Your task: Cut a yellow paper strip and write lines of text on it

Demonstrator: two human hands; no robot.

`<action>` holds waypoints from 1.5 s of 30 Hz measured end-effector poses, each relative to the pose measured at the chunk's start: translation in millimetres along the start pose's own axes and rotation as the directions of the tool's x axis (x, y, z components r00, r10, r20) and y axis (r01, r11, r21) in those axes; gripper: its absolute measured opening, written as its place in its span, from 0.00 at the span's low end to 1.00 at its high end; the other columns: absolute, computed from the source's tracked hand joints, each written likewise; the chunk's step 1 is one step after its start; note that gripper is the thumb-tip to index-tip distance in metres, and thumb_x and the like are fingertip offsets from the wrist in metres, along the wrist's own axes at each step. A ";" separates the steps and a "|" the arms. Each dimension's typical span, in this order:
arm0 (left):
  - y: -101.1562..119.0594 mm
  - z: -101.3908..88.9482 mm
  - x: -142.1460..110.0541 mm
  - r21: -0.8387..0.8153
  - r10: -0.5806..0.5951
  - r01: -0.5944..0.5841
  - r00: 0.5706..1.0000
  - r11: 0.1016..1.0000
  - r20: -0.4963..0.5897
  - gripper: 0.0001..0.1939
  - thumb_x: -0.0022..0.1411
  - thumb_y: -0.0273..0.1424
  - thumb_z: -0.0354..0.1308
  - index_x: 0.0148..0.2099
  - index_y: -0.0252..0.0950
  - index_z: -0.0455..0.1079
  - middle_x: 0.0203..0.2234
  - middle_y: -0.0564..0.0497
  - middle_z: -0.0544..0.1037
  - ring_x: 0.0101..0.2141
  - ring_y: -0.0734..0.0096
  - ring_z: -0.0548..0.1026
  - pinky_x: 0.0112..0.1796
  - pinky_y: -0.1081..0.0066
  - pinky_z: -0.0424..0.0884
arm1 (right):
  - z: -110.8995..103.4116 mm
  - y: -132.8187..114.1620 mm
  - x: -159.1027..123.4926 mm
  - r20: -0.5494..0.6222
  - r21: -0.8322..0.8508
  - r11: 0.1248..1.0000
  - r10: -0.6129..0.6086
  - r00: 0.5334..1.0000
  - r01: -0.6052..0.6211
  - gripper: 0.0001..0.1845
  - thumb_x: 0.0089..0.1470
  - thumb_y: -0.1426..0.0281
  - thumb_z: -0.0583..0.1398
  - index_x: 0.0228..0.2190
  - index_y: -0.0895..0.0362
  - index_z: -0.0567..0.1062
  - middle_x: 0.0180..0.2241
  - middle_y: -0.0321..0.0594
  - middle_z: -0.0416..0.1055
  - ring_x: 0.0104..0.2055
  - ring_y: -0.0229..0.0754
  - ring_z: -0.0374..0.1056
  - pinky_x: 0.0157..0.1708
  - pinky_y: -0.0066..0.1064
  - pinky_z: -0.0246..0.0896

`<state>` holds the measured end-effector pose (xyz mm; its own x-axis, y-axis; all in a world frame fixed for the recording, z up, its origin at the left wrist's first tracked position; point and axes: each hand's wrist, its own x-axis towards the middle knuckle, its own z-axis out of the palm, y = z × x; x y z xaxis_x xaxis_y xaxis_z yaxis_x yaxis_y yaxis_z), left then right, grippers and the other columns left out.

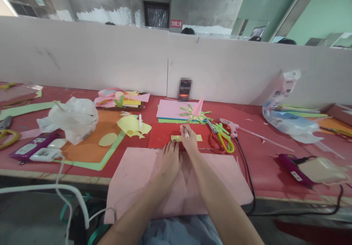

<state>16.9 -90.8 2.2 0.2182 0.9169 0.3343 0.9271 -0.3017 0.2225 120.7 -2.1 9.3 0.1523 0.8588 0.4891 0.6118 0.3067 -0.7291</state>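
Marking a yellow strip (176, 138) is judged to be the step in hand, a white pen (186, 132) being held over it in the right hand (191, 137). Item, the strip: narrow, laid flat and crosswise upon a red sheet (158, 132), its middle covered by the right hand, both ends left exposed. Item, the right hand: fingers curled closed about the pen, the upper end of which is shown; the writing tip is hidden, so contact with the strip cannot be told. Item, the left hand (171, 159): spread flat, palm down, fingers extended and nearly together, nothing seen to be grasped; its fingertips are placed at the near edge of the strip, left of the pen, though how firmly they are pressed cannot be told. By judgement, a steady strip and a small, controlled stroke are called for next, with the left fingertips kept clear of the pen's path. Both forearms are passed over a pink sheet (134, 179), by which the near table edge is covered. To the right of the strip, yellow-handled scissors (227, 144) are laid; beyond these a pink glue gun (233, 127) is found. Beyond the red sheet, a pink cone (197, 108) is stood amid green paper strips (205, 117).
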 end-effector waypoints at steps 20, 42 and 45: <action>-1.2 -2.2 0.1 -0.023 0.037 -0.036 0.999 0.999 0.008 0.19 0.62 0.28 0.46 0.54 0.29 0.61 0.52 0.39 0.67 0.53 0.59 0.64 0.51 0.60 0.61 | -10.9 -18.7 -3.3 -0.052 0.345 0.938 0.045 0.998 -0.025 0.20 0.55 0.54 0.50 0.28 0.56 0.72 0.23 0.38 0.69 0.27 0.38 0.66 0.31 0.28 0.61; -0.1 -2.7 0.5 -0.020 0.027 -0.027 0.999 0.999 0.031 0.20 0.62 0.27 0.44 0.56 0.28 0.60 0.53 0.38 0.67 0.53 0.58 0.64 0.51 0.58 0.61 | 7.5 -3.6 4.1 0.142 0.268 0.931 0.216 0.966 -0.247 0.21 0.49 0.52 0.55 0.17 0.52 0.57 0.12 0.30 0.63 0.14 0.36 0.60 0.17 0.27 0.56; 0.1 -2.5 0.5 -0.016 0.021 -0.021 0.999 1.000 0.028 0.20 0.63 0.27 0.44 0.56 0.29 0.60 0.52 0.38 0.67 0.53 0.58 0.64 0.51 0.58 0.61 | 7.6 -1.4 4.1 0.111 0.194 0.960 0.181 0.977 -0.200 0.21 0.50 0.54 0.53 0.16 0.53 0.56 0.14 0.31 0.64 0.17 0.36 0.60 0.20 0.26 0.55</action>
<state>16.3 -91.0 4.7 0.2461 0.9172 0.3134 0.9173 -0.3248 0.2305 114.5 4.1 8.8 0.1740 0.9402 0.2929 0.4064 0.2024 -0.8910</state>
